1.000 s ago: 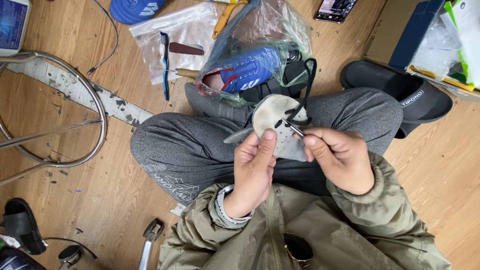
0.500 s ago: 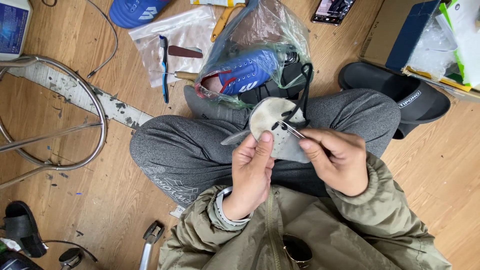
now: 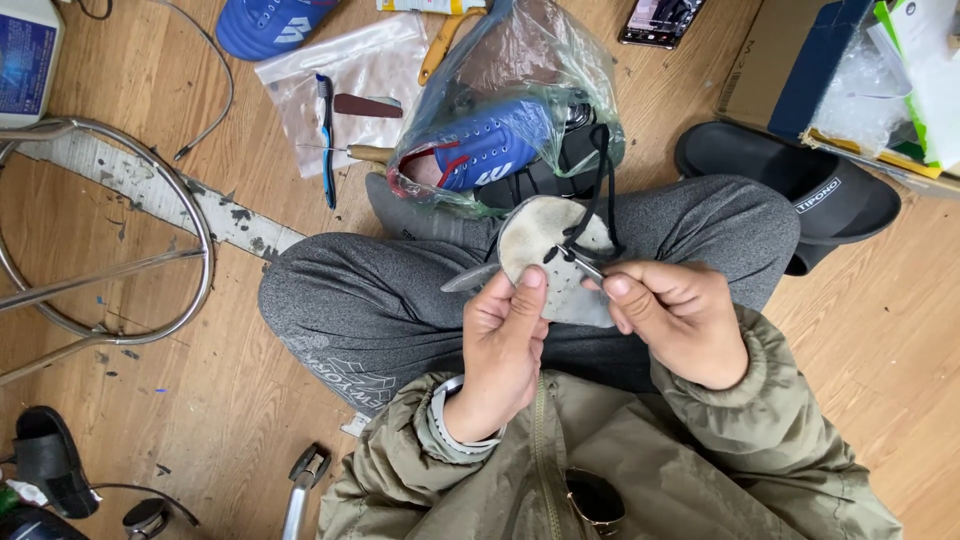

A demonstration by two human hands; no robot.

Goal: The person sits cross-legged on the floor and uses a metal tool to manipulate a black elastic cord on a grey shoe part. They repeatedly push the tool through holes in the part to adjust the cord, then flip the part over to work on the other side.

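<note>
Insole — toe pointing away, long axis near-vertical | left hand pinching insole | right hand pinching needle

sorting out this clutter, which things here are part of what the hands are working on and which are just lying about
In hand:
- left hand holding the grey sole piece
- right hand gripping a thin metal tool
- black lace

Lying about:
- blue shoe in plastic bag
- toothbrush
- black slipper
- phone
- metal hoop
</note>
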